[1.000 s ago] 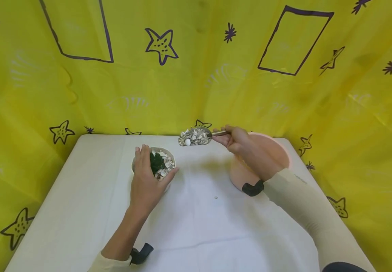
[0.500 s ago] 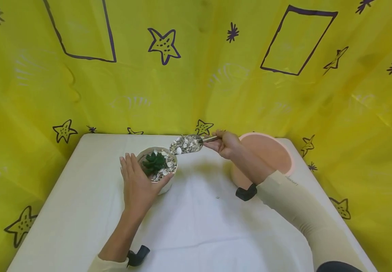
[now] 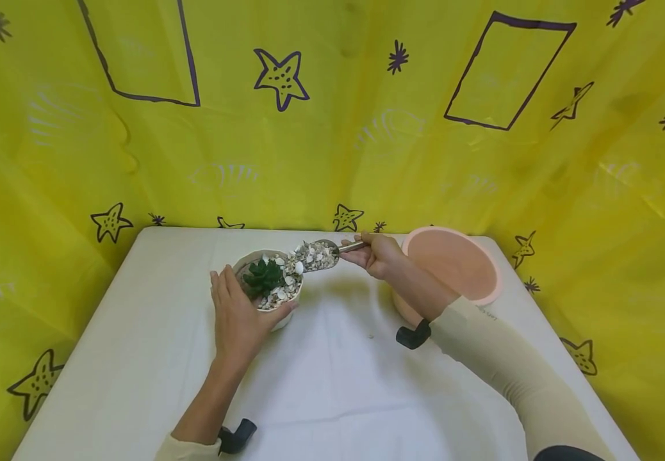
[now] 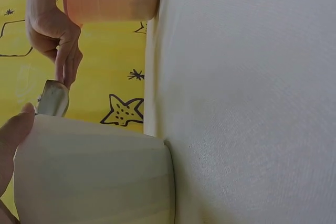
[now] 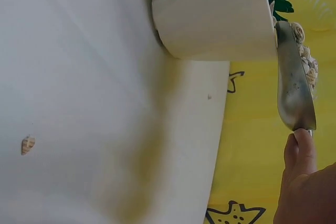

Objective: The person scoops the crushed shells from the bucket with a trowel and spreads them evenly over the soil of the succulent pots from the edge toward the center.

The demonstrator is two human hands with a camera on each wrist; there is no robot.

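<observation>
A small white pot [image 4: 100, 171] stands on the table, holding a green succulent [image 3: 264, 276] and white shells [image 3: 280, 296] on its right side. My left hand [image 3: 240, 323] grips the pot, thumb along the near rim and fingers on the left side. Pinched by its handle in my right hand [image 3: 383, 256] is a metal scoop [image 5: 295, 90], heaped with small shells [image 3: 314, 256]. The scoop's tip meets the pot's right rim, roughly level with it. The far ends of my left fingers are partly out of sight in the left wrist view.
A pink bucket [image 3: 496, 282] stands at the back right, beneath and behind my right forearm. On the white table [image 3: 332, 378] lies a tiny loose shell [image 5: 28, 145]. A yellow curtain [image 3: 321, 141] with drawn stars hangs behind and beside the table.
My right hand has carried the loaded scoop left and down to the pot's rim. My left fingers have shifted to the pot's left side, uncovering the succulent.
</observation>
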